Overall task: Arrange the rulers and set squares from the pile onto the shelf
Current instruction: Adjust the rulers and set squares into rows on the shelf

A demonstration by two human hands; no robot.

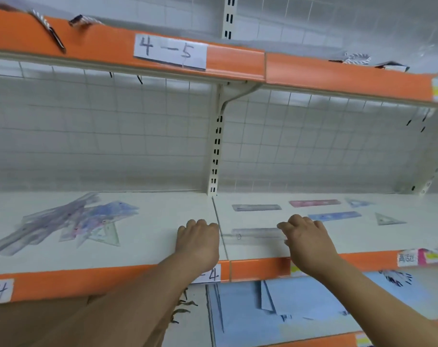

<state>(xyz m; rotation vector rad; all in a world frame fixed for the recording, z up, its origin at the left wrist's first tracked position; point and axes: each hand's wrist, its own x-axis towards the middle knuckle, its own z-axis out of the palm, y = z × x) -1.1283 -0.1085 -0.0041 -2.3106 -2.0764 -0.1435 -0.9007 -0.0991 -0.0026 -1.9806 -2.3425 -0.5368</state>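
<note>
We stood in a shop aisle: metal shelving (112,246) with orange price strips (338,76), handwritten bay labels (170,52), and wire-grid backing (100,136).

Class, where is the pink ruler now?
Head view: the pink ruler lies far back on the right section of the shelf, between a grey ruler and a set square.

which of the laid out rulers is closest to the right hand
The clear ruler at the front: its right end reaches the fingers of the right hand. The grey ruler, blue ruler and pink ruler lie farther back.
</note>
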